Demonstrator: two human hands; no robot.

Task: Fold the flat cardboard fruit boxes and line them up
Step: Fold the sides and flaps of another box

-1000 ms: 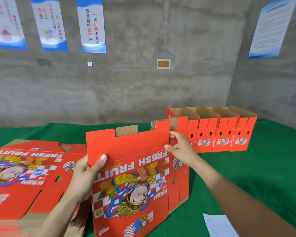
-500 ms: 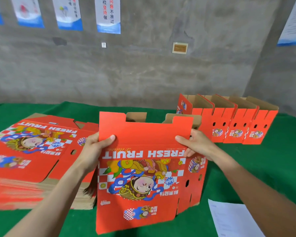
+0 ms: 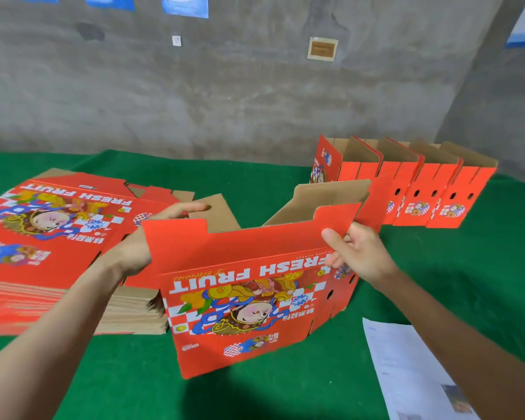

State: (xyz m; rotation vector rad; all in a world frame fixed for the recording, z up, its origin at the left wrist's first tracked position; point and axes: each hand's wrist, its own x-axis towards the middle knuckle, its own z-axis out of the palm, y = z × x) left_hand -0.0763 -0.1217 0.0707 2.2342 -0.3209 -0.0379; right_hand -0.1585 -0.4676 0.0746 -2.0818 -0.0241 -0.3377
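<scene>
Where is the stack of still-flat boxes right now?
In the head view, the stack of flat boxes lies on the left side of the green table, just left of the half-opened box; the row of folded boxes stands far right.
</scene>
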